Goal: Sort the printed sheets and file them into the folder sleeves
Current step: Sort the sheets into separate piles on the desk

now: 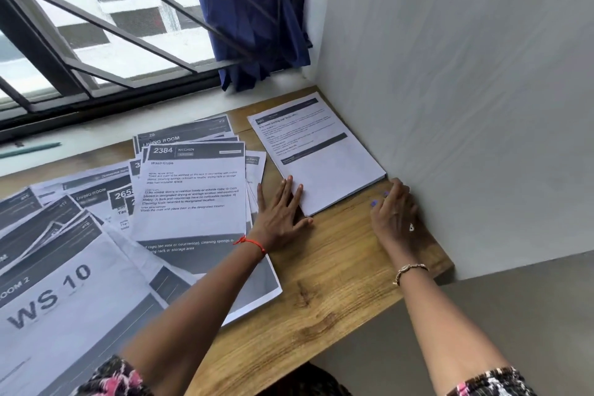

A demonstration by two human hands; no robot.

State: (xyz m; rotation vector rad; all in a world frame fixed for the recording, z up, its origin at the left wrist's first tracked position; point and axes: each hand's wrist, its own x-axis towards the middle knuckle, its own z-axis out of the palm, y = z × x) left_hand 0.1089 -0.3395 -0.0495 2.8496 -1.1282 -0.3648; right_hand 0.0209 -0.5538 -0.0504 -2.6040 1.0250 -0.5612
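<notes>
— Surroundings?
— Wall [466,106] close along the neat stack [324,167], far right on the tabletop [337,267]. Loose sheets [193,196] fanned just left. Pen [30,148] on sill [96,135]. Blue curtain [254,10] behind.
— Fingers?
— Left hand [279,215]: fingers [286,190] straight, slightly spread, tips on the stack's near-left edge. Right hand [395,215]: fingers [381,199] loosely curled, gripping nothing, beside the stack's near corner.

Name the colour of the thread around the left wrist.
Red thread, seen in the head view.
</notes>
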